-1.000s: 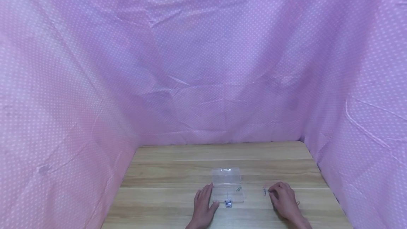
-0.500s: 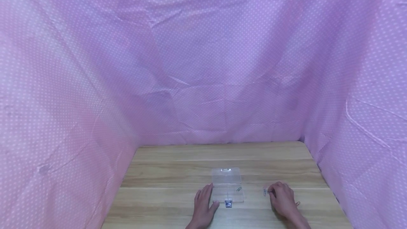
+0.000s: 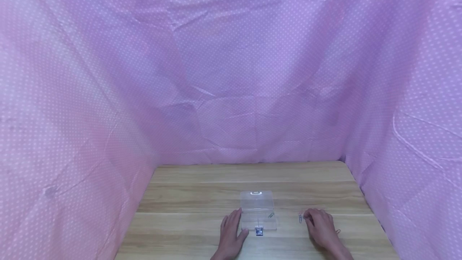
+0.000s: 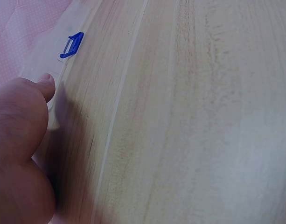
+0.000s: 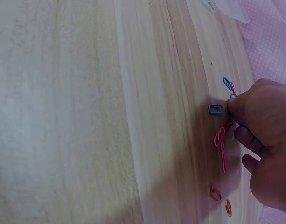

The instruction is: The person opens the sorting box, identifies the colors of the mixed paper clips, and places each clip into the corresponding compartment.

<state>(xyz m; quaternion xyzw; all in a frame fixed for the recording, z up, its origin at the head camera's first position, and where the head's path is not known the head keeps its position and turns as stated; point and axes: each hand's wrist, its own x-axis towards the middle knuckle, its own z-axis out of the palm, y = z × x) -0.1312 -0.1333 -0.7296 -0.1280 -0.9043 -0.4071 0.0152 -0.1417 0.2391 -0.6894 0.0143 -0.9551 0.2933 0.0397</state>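
Right hand (image 3: 320,226): my fingers apparently pinch a blue clip (image 5: 233,96) at the worktop (image 3: 187,196).
Left hand (image 3: 230,234): fingers extended against the open box (image 3: 249,219).
Clip pick-up: likely in hand; next calls for a clean lift.

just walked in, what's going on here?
A person's right hand pinches a blue clip amid loose clips in blue, pink and orange-red on the table. The left hand rests at the left side of an open clear box; one clip lies in its right compartment.
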